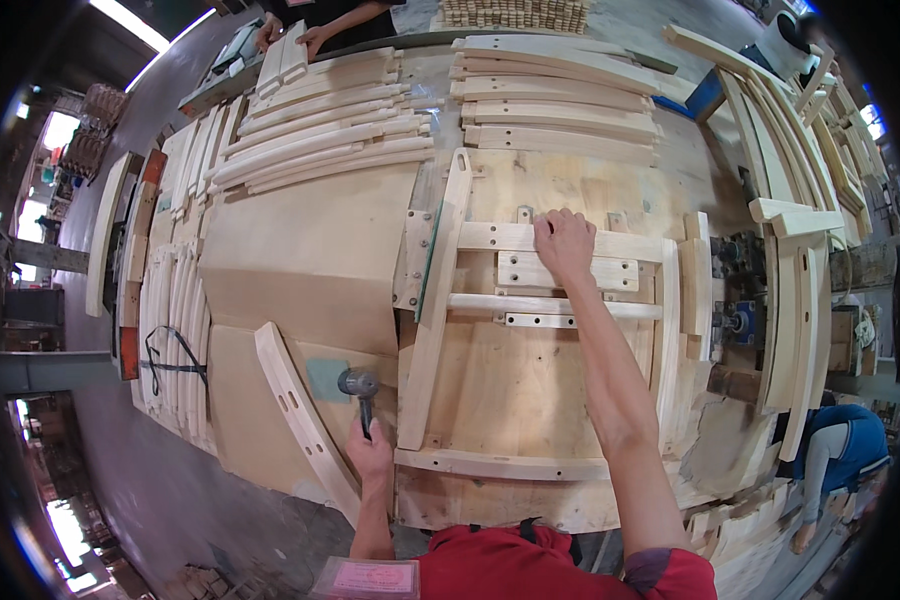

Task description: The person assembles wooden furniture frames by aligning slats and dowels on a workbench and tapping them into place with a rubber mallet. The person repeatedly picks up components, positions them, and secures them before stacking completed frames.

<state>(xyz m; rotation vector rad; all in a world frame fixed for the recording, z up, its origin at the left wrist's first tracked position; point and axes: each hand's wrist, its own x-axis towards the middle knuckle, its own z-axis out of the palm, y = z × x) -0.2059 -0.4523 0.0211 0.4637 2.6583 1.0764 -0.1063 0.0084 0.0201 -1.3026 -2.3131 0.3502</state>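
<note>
My left hand (371, 452) is closed around the dark handle of a mallet (358, 382) with a rounded grey head, held over the cardboard-covered part of the bench. Stretched farther forward, my right hand (566, 246) is closed over the upper wooden rail (490, 236) of a pale wooden frame. That frame has a long slotted side piece (436, 340) on its left, a second side piece (669, 340) on its right and a thinner crossbar (470, 304) between them. Just below my right hand sits a block with holes (610, 272). Left of the mallet lies a curved slotted wooden piece (305, 425).
Stacked wooden slats (320, 150) lie at the far left, with curved boards (560, 105) beside them. A strapped bundle (175, 330) lies on the left. Clamp hardware (740, 320) borders the right side. One person's hands (315, 40) hold boards opposite; another person (840, 450) bends at lower right.
</note>
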